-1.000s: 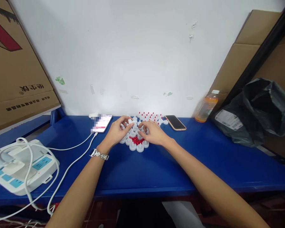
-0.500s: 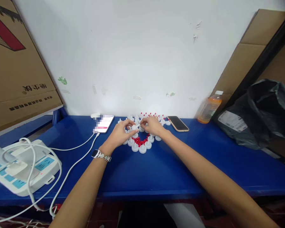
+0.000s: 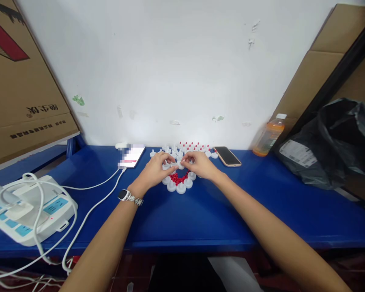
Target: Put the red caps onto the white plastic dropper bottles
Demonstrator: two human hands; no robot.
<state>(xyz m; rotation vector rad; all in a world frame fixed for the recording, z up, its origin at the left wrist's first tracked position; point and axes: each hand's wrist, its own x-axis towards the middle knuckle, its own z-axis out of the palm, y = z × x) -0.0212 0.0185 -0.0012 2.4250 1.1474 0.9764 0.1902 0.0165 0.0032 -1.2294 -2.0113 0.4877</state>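
Just behind the red pile (image 3: 179, 177) on the blue bench (image 3: 200, 215) — left hand (image 3: 154, 172) and right hand (image 3: 200, 165) drawn together since a second ago, fingertips pinched on one white cap (image 3: 180, 165). More white caps ringing the red pile's near side — assembly apparently under way.

Unreadable mirrored print on the cardboard box (image 3: 24, 97); nothing else legible.

Both forearms reach forward and converge. The left hand (image 3: 154, 172) and right hand (image 3: 200, 164) rest palm-down, curled fingers (image 3: 170, 159) nearly meeting at the tips.
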